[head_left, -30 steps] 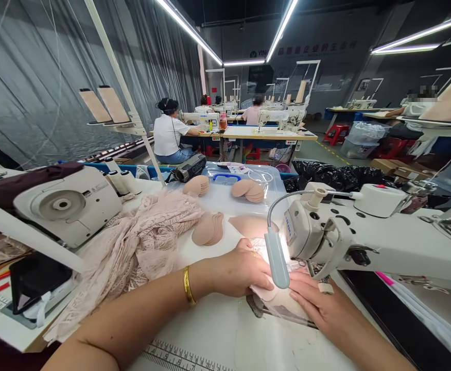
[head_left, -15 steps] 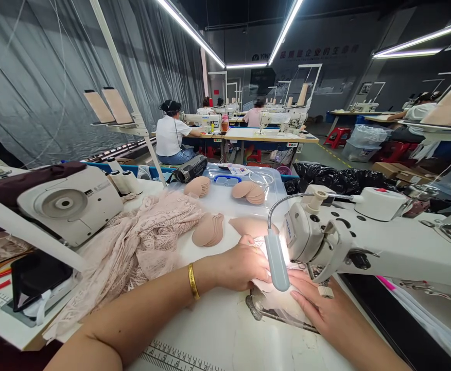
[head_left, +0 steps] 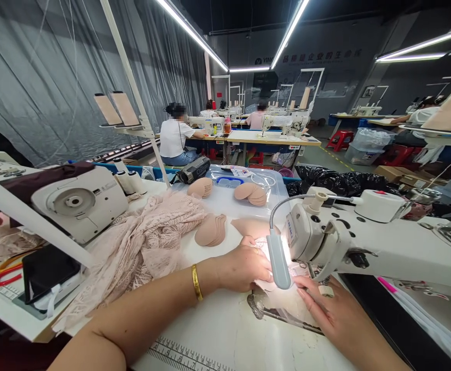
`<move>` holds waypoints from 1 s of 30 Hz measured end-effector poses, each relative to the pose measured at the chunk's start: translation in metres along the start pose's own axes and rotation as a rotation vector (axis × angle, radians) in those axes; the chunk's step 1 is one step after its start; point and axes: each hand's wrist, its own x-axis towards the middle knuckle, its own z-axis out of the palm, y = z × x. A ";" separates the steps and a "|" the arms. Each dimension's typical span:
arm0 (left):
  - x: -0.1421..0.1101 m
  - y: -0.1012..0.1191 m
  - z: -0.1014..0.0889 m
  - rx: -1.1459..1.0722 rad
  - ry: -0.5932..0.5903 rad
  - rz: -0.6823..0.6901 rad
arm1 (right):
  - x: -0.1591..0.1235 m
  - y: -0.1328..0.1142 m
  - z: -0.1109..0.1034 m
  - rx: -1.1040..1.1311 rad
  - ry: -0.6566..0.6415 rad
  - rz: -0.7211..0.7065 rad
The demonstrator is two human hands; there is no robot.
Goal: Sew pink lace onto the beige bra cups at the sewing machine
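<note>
My left hand (head_left: 245, 265), a gold bracelet on its wrist, is closed with its fingers bent over pale pink fabric (head_left: 277, 300) on the sewing machine bed. My right hand (head_left: 324, 305) lies on the right side of the same fabric, fingers stretched out. Between the hands, a grey lamp head (head_left: 278, 260) on a bent metal neck lights the work and hides part of it. The white sewing machine (head_left: 306, 232) reaches in from the right; its needle is hidden from view. Just beyond my left hand lies a beige cup pad (head_left: 250, 226).
Stacked beige pads (head_left: 211, 230) lie beyond my left forearm. More pad stacks (head_left: 252, 193) rest on a clear plastic box (head_left: 225, 206). Pink lace (head_left: 152, 232) is heaped at left, near another machine (head_left: 79, 201). Co-workers, including one in a white shirt (head_left: 173, 136), sit farther back.
The view has shifted slightly, so background things appear farther right. My right fingers have drawn back a little to the right on the fabric. My left hand keeps its hold.
</note>
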 end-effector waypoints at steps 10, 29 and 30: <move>-0.001 0.001 -0.002 0.021 0.017 -0.012 | 0.000 0.000 0.002 0.060 0.040 0.108; -0.004 0.003 -0.001 -0.029 0.057 -0.010 | 0.008 -0.017 -0.013 0.032 0.053 0.105; -0.004 0.003 -0.001 -0.026 0.054 -0.015 | 0.007 -0.016 -0.013 0.035 0.052 0.103</move>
